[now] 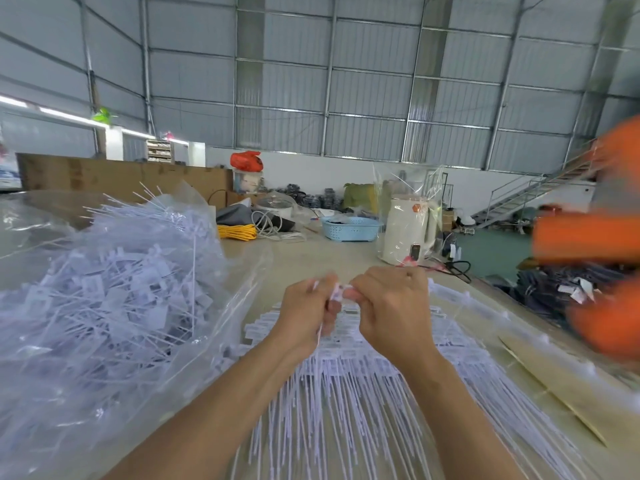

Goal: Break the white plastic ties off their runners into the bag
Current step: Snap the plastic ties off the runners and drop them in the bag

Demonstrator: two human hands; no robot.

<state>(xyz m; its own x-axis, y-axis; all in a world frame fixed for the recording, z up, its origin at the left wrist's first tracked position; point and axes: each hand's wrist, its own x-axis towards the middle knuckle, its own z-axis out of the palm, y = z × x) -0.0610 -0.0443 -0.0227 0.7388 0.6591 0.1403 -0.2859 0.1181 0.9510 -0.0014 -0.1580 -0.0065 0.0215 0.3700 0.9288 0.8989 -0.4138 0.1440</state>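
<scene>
A clear plastic bag (221, 344) lies open on the left of the table, heaped with loose white ties (114, 289). In front of me a stack of white ties on their runners (349, 393) fans out across the table. My left hand (304, 317) and my right hand (388, 306) are raised over that stack, close together. Both pinch the same small white tie piece (337, 292) between thumb and fingers; a thin strand hangs down from my left hand.
A white kettle in clear wrap (405, 230), a blue basket (349, 228) and a yellow cord coil (237, 232) stand at the table's far end. A blurred person in orange sleeves (595, 237) moves at the right edge. Cardboard (554, 393) lies right of the stack.
</scene>
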